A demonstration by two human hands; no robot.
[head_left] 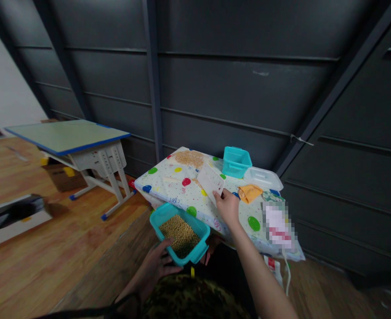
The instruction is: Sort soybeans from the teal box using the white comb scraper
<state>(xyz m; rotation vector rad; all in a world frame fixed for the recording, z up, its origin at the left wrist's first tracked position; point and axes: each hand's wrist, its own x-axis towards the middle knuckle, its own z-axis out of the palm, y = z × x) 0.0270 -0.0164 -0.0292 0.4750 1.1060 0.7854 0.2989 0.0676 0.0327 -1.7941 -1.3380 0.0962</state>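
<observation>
Left hand: closed on the near side of a teal box, thumb over the rim; box at the table's front edge.
Beans: inside that box.
Right hand: gripping a white board, tilted above the table.
Grain pile: table's far left corner.
Second teal box: far side, beside a clear lid.
Pixelated patch: table's right end; red marks, unreadable.
Red-and-white packet: below table edge; print too small.
</observation>
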